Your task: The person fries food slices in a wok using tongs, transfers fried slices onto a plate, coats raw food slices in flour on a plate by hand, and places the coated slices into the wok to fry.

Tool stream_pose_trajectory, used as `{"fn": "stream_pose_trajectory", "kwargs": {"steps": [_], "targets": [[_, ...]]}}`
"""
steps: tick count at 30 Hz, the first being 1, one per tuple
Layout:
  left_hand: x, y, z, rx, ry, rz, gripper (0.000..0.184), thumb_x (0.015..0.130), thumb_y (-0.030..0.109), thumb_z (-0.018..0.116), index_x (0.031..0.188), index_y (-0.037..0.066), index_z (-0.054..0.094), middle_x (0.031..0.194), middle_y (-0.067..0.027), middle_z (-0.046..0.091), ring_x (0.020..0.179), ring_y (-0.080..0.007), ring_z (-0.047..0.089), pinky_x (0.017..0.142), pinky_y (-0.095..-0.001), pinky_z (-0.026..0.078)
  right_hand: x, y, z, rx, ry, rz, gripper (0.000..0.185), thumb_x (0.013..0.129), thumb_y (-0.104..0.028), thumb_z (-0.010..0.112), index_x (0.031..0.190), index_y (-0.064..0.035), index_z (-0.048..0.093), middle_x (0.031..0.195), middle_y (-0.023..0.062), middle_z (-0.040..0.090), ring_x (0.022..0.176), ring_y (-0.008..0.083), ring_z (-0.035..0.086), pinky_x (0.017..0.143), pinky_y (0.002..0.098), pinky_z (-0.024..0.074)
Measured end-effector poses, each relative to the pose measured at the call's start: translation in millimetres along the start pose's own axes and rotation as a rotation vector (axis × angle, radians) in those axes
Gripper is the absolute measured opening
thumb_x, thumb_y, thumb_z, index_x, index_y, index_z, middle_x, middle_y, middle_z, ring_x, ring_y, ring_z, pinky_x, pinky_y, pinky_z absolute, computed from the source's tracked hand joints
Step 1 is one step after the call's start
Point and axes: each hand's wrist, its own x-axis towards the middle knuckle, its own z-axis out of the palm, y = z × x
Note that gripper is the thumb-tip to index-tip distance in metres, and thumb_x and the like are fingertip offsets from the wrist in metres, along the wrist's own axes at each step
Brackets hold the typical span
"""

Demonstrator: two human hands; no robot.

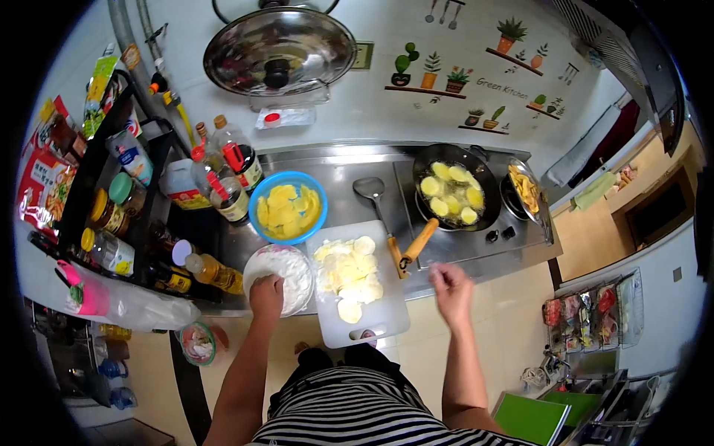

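Observation:
My left hand (266, 296) is at the near left part of a bowl of white flour (294, 276), its fingers closed together and partly in the flour; what they hold is hidden. My right hand (451, 288) is raised in front of the stove, right of the pan's wooden handle (419, 244), with its fingers curled together. Between the hands, pale round slices (349, 275) lie on a white cutting board (388, 320). Yellow slices (286, 210) fill a blue bowl (321, 195) behind the flour. Several yellow rounds (451, 192) sit in bubbling oil in the black wok (487, 165).
A spatula (370, 190) lies left of the wok. A plate of fried pieces (525, 192) stands at the stove's right. Sauce bottles (227, 195) and a black rack (97, 182) of jars line the left. A large lid (312, 52) hangs on the wall.

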Motion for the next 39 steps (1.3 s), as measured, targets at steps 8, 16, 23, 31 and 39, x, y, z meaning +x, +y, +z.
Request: {"fn": "stream_pose_trajectory", "kwargs": {"steps": [8,16,23,31,39], "targets": [[-16,-3,-2,-0.12,0.085,0.036,0.02,0.077,0.007,0.053,0.094,0.005,0.064,0.09,-0.015,0.061,0.087,-0.033,0.055,0.079,-0.0412,0.043,-11,32,133,-0.16,-0.289,-0.058,0.016,0.076,-0.008,0.063,0.089,0.0004,0.064,0.08,0.017,0.063,0.067,0.0299,0.062,0.063,0.034,0.0488],[-36,-7,-8,-0.169,0.097,0.126,0.018,0.075,0.008,0.055,0.091,0.005,0.064,0.087,-0.0135,0.061,0.085,-0.0319,0.055,0.078,-0.0401,0.043,40,74,192,-0.517,-0.209,0.045,0.018,0.076,-0.017,0.06,0.087,-0.0023,0.063,0.086,0.0177,0.062,0.078,0.0359,0.061,0.073,0.0415,0.0496],[-36,-1,-17,-0.177,0.099,0.043,0.015,0.078,0.007,0.055,0.091,0.004,0.063,0.088,-0.0131,0.061,0.087,-0.032,0.054,0.08,-0.0407,0.042,43,77,195,-0.578,-0.112,-0.137,0.014,0.082,-0.014,0.052,0.077,-0.0023,0.057,0.078,0.019,0.061,0.07,0.0358,0.06,0.064,0.044,0.0488],[-16,16,2,-0.254,0.116,0.107,0.015,0.077,0.006,0.057,0.091,0.006,0.063,0.088,-0.0133,0.061,0.086,-0.0322,0.054,0.079,-0.0404,0.042,38,-13,126,-0.332,-0.066,-0.198,0.013,0.082,-0.012,0.059,0.08,0.0008,0.06,0.074,0.0237,0.059,0.068,0.038,0.059,0.062,0.0434,0.0472],[-4,38,16,-0.287,0.169,0.134,0.013,0.075,0.003,0.056,0.086,0.003,0.064,0.084,-0.0155,0.061,0.081,-0.0334,0.056,0.076,-0.041,0.044,143,25,11,-0.452,0.072,-0.195,0.013,0.081,-0.009,0.056,0.085,0.0027,0.061,0.075,0.0253,0.06,0.073,0.0387,0.06,0.065,0.0428,0.0476]]}}
